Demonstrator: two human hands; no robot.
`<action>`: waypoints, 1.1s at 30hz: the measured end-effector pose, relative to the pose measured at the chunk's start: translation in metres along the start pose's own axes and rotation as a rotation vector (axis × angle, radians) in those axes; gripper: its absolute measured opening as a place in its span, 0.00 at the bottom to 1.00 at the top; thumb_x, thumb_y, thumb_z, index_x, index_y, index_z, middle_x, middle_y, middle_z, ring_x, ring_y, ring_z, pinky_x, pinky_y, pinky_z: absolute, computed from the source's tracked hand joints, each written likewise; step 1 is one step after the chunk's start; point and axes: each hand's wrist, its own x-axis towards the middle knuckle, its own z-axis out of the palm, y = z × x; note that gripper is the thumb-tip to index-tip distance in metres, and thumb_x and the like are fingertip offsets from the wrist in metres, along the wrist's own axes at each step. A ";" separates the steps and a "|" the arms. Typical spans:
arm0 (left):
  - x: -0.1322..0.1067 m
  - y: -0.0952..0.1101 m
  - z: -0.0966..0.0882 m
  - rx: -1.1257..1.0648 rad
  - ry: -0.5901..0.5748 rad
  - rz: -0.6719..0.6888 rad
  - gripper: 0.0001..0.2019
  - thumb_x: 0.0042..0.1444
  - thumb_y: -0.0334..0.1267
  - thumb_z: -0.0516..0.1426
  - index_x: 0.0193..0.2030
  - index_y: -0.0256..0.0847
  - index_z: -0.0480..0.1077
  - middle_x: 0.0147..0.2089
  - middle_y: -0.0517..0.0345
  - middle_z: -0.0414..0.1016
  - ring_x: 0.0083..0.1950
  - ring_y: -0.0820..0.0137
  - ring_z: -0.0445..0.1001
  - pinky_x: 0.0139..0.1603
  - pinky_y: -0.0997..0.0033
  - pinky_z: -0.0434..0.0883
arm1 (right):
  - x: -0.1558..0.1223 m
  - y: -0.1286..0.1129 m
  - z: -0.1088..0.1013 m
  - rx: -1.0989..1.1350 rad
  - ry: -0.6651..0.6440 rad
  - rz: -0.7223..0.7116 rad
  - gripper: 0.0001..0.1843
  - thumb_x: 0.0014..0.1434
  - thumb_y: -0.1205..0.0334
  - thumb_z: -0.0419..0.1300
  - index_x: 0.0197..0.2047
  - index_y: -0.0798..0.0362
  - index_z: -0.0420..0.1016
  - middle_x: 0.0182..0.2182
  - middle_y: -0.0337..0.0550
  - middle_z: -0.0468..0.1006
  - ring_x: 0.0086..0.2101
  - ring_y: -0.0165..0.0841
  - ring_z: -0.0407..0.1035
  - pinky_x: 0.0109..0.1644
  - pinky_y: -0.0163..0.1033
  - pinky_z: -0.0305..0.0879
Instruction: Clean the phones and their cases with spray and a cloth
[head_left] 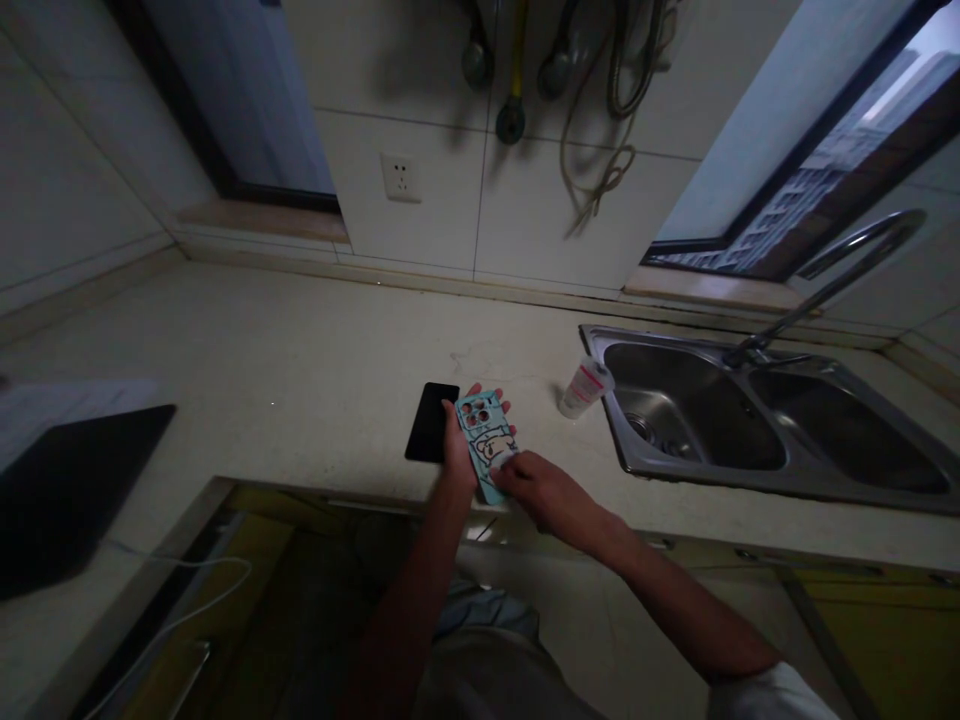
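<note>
Left grip [459, 450] holds a teal phone case [486, 445]

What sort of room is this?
Most likely a home kitchen: there's a stainless steel double-bowl sink, a curved chrome gooseneck faucet, and a long pale countertop running along the wall.

My view is dim, with daylight coming from the glass window [847, 180] at right. The wide lens bends the pale stone tabletop [300, 330] toward the edges.
</note>
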 end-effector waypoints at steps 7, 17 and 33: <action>-0.002 -0.001 0.000 0.040 0.022 0.052 0.28 0.65 0.62 0.44 0.57 0.46 0.71 0.59 0.47 0.75 0.52 0.61 0.78 0.40 0.62 0.79 | -0.015 0.015 0.001 -0.141 0.005 -0.220 0.17 0.69 0.56 0.51 0.34 0.52 0.76 0.29 0.42 0.72 0.29 0.33 0.64 0.33 0.38 0.59; 0.001 -0.002 -0.001 0.058 0.089 0.061 0.26 0.65 0.59 0.46 0.56 0.45 0.72 0.53 0.49 0.79 0.49 0.62 0.79 0.44 0.60 0.78 | 0.012 0.014 0.021 -0.171 0.067 -0.308 0.12 0.68 0.60 0.54 0.41 0.52 0.79 0.33 0.44 0.75 0.34 0.35 0.67 0.37 0.38 0.62; 0.000 -0.007 0.007 -0.004 0.041 -0.072 0.26 0.62 0.60 0.51 0.48 0.38 0.76 0.47 0.46 0.81 0.55 0.56 0.77 0.56 0.55 0.74 | 0.068 0.029 -0.011 -0.263 0.456 -0.224 0.15 0.65 0.68 0.53 0.49 0.51 0.79 0.39 0.50 0.76 0.40 0.40 0.70 0.45 0.43 0.69</action>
